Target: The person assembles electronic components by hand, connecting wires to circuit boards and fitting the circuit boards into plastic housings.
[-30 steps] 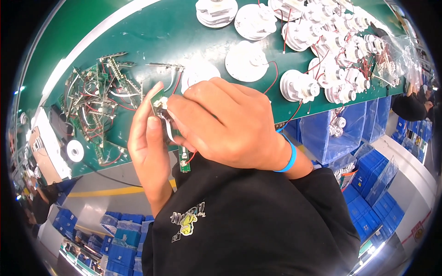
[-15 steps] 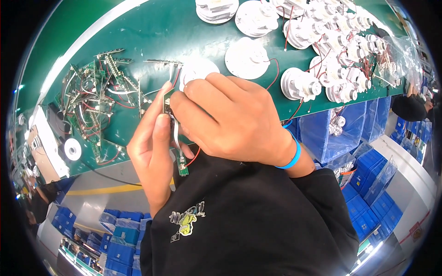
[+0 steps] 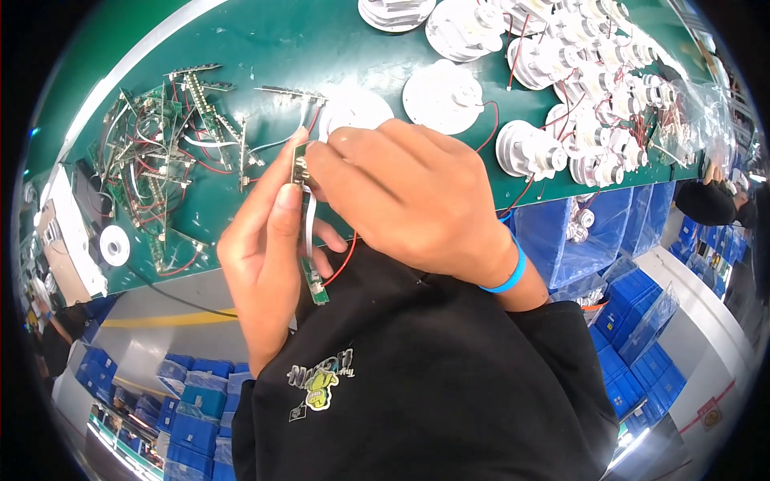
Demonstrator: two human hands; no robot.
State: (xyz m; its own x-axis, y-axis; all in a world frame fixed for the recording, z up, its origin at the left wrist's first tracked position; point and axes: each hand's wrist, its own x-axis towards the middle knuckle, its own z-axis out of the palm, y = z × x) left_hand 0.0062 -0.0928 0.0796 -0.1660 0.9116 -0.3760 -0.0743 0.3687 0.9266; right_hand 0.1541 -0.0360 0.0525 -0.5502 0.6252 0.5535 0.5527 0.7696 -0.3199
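My left hand (image 3: 261,248) grips a narrow green circuit board (image 3: 318,293) between thumb and fingers. The board stands nearly lengthwise in front of my black shirt, with a white flat cable and a red wire along it. My right hand (image 3: 413,192) is closed, its thumb and fingertips pressed together at the board's upper end; what they pinch is hidden. Just beyond my knuckles lies a white round housing (image 3: 361,106), partly covered by the right hand. Beside it another strip board (image 3: 289,94) lies on the green table, with wires running toward my left fingertips.
A tangled heap of circuit boards with wires (image 3: 152,160) covers the table's left part. Several white round units with red wires (image 3: 529,150) crowd the right. A white ring-shaped reel (image 3: 115,245) is near the left edge. Lined blue bins (image 3: 553,240) stand below the table's right edge.
The board's upper end shows more between my left thumb and right fingertips. My right hand has shifted slightly right. The whole view has moved a little; the board stays in my left hand.
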